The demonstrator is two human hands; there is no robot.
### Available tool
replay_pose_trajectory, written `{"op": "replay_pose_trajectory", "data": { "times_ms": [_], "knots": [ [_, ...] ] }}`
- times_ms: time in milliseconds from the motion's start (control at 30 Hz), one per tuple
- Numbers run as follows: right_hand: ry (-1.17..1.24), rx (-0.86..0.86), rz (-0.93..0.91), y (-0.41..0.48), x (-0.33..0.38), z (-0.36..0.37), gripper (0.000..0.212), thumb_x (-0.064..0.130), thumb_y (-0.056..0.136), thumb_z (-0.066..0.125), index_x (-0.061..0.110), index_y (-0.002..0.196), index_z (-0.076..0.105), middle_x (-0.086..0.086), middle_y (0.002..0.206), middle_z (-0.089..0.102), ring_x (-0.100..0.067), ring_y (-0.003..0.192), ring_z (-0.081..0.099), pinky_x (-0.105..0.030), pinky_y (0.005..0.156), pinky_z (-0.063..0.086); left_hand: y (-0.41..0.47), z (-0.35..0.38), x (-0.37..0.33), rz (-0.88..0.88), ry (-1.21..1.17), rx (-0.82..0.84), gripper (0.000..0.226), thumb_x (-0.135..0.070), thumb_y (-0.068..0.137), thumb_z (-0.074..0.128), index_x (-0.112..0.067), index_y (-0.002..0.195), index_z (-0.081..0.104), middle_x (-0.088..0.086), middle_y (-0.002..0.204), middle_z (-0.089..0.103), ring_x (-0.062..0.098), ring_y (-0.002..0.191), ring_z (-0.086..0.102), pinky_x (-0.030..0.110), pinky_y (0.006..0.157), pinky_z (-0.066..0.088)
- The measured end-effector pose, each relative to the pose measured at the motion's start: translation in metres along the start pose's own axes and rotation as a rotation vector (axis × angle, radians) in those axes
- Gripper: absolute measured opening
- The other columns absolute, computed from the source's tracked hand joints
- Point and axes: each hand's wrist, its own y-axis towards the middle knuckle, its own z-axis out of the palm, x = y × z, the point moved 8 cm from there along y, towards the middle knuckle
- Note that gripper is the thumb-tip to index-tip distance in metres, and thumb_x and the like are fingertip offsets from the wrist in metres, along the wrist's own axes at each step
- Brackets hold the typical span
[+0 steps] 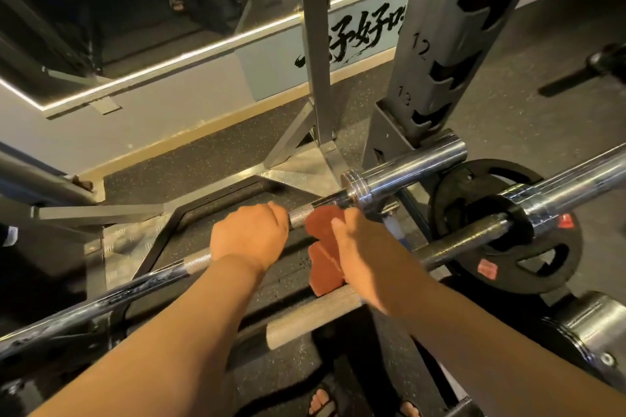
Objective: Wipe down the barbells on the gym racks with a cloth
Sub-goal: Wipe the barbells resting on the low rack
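A chrome barbell (411, 167) runs from lower left to upper right across the rack, its sleeve end at the right. My left hand (249, 235) grips its knurled shaft from above. Just to the right, my right hand (359, 247) holds a reddish-brown cloth (323, 249) against the same shaft, close to the collar; the cloth hangs down below the bar. A second barbell (474, 234) with a dark shaft lies nearer to me on the right, carrying a black weight plate (528, 267).
The numbered rack upright (440, 54) stands right behind the sleeve. A grey steel post (316, 44) and its floor brace rise at centre. A knurled grey bar (315, 318) crosses below my wrists. A wall mirror is at the upper left; my sandalled feet show at the bottom.
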Motion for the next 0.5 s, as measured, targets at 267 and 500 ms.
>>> {"op": "replay_pose_trajectory", "data": {
  "times_ms": [267, 500],
  "knots": [
    [0.455, -0.494, 0.214, -0.035, -0.054, -0.097, 0.021, 0.037, 0.109, 0.036, 0.029, 0.092, 0.046, 0.009, 0.077, 0.052, 0.009, 0.063, 0.056, -0.008, 0.055, 0.043, 0.002, 0.001, -0.001, -0.005, 0.050, -0.029, 0.049, -0.036, 0.103, 0.022, -0.017, 0.073, 0.057, 0.002, 0.070, 0.059, 0.025, 0.065, 0.056, 0.035, 0.064, 0.043],
    [-0.271, -0.012, -0.029, 0.027, -0.045, -0.021, 0.027, 0.020, 0.104, 0.044, 0.012, 0.126, 0.058, -0.013, 0.142, 0.049, -0.034, 0.139, 0.041, -0.058, 0.119, 0.029, 0.000, -0.001, -0.002, -0.005, 0.052, -0.070, 0.049, -0.036, 0.103, 0.023, -0.018, 0.070, 0.055, 0.002, 0.066, 0.057, 0.021, 0.060, 0.053, 0.035, 0.063, 0.046]
  ]
}}
